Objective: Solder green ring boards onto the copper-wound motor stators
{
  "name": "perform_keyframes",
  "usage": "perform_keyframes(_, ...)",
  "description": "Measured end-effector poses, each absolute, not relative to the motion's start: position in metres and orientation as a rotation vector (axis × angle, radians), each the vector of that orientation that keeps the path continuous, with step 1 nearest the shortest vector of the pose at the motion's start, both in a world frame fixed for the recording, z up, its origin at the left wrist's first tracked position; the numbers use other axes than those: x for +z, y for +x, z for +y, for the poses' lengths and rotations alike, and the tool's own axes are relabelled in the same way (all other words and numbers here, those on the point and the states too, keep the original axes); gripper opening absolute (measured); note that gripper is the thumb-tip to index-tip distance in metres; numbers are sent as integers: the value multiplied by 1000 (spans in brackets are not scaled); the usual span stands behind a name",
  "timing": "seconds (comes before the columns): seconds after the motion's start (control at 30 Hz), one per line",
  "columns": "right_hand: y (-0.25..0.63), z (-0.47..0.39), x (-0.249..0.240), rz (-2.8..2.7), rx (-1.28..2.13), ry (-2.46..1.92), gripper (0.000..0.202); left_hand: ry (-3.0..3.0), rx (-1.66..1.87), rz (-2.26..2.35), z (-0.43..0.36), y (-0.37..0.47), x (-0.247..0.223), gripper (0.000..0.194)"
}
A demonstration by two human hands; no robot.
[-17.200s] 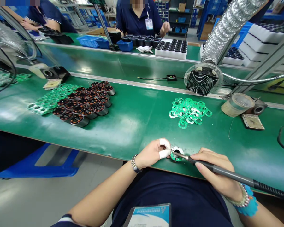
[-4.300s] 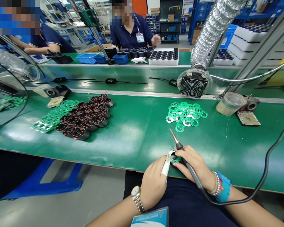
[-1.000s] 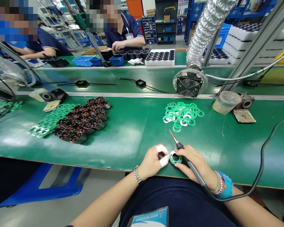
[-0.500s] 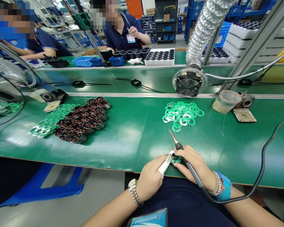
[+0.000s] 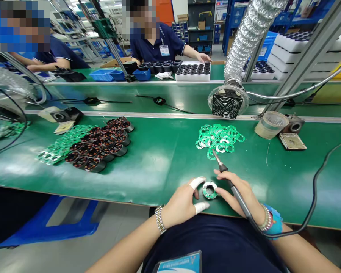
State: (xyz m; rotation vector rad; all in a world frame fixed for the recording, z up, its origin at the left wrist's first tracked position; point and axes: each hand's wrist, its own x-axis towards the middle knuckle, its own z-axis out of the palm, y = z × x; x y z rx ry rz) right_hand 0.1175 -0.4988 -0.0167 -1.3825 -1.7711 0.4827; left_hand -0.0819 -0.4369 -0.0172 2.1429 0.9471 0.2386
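Green-and-white ring-shaped part (image 5: 210, 196) lying on glossy green tabletop (image 5: 153, 159), near front edge, between hands. Left hand (image 5: 182, 203), thumb and forefinger white-taped, spread open beside it, gripping nothing. Right hand (image 5: 246, 190) curled around grey-black soldering iron (image 5: 240, 198), thumb at part's rim, contact unclear. Loose pile of thin green rings (image 5: 220, 137) beyond.

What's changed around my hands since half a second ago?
Your left hand has let go of the ring-shaped part and opened. Your right hand has lifted its index finger off it; the soldering iron it holds has swung its tip rightward. The green ring pile and copper-wound parts stayed put.
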Motion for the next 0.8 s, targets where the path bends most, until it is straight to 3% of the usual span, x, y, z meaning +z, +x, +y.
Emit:
perform_keyframes(0.23,149,-478,-4,-1715,261,-1509,30,2164,191,883,-406,-60,-8,47)
perform_keyframes(0.37,165,-467,-12,-1708,157,-1575,29,2116,348,1137,-314,-61,-7,38)
perform_keyframes(0.6,176,-461,-39,-1674,114,-1597,33,2051,613,1596,-112,-8,-16,42)
perform_keyframes(0.8,182,-460,-45,-1531,115,-1592,38,2065,631,1589,-46,48,-41,49)
